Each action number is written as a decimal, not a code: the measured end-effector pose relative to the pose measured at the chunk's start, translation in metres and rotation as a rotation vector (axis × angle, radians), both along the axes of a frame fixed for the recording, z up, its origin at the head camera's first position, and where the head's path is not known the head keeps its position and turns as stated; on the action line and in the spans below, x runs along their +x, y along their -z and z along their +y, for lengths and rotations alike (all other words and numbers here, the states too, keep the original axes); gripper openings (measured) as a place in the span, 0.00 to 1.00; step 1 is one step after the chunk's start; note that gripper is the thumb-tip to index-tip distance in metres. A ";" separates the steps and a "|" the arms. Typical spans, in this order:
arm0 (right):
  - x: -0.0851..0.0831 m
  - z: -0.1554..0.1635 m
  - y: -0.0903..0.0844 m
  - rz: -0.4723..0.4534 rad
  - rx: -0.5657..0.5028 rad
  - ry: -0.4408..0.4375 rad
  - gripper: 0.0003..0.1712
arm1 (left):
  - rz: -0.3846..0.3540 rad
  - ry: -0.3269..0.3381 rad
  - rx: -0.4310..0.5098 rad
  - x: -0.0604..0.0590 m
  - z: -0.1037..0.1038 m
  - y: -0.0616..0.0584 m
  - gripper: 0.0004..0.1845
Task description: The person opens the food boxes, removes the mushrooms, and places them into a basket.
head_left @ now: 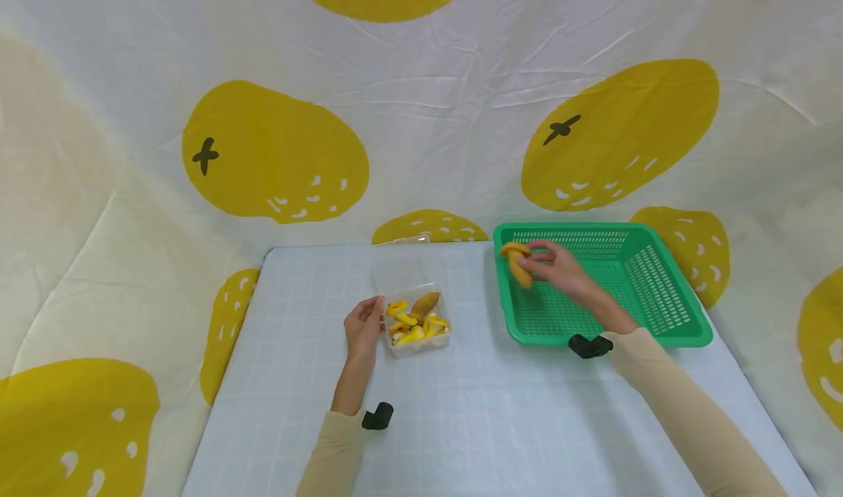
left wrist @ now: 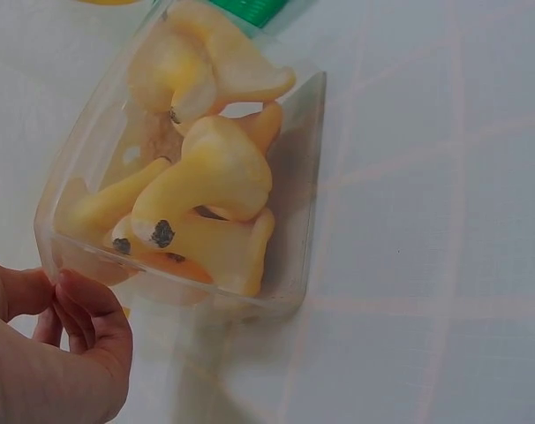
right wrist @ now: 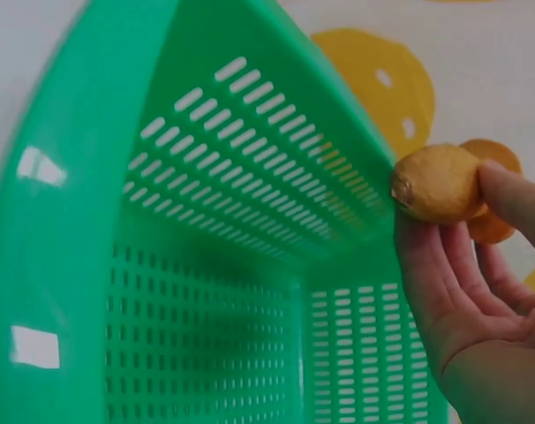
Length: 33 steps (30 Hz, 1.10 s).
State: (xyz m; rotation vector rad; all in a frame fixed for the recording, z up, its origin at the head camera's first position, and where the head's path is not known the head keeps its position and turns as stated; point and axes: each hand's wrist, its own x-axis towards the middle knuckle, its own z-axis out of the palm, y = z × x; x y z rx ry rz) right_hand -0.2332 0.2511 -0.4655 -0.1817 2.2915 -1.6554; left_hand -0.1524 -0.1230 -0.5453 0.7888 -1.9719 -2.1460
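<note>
My right hand (head_left: 556, 268) pinches an orange-brown mushroom (head_left: 520, 268) by its stem, over the left side of the green plastic basket (head_left: 573, 228). The right wrist view shows the stem's base, with the mushroom's cap (right wrist: 506, 157) partly behind it, between thumb and fingers. At the left, a clear plastic box (head_left: 426, 346) with its lid (head_left: 398, 271) folded back holds several yellow mushrooms (head_left: 412, 334) and a brown one (head_left: 424, 304). Thumb and fingertips of my left hand (head_left: 363, 326) pinch the box's left edge; dark-tipped stems (left wrist: 163, 231) lie close by in the left wrist view.
A pale checked cloth (head_left: 461, 424) covers the table, and a curtain (head_left: 435, 153) printed with yellow fruit hangs behind it. The basket has slotted walls and stands near the table's right back edge. Black wrist mounts (head_left: 377, 416) sit on both sleeves.
</note>
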 end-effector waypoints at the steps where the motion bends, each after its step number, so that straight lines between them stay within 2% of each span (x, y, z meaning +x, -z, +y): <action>1: -0.002 0.002 0.001 -0.010 -0.003 0.008 0.33 | 0.004 -0.002 0.004 0.000 0.000 0.001 0.17; 9: -0.016 0.017 0.012 -0.083 0.050 0.057 0.37 | 0.015 0.001 0.018 -0.003 -0.001 0.004 0.17; 21: -0.030 0.013 0.034 -0.215 0.114 -0.047 0.32 | 0.012 -0.001 0.022 -0.002 -0.001 0.005 0.18; 33: -0.027 0.003 0.036 -0.339 0.161 -0.084 0.26 | 0.014 0.003 0.023 -0.001 -0.001 0.005 0.18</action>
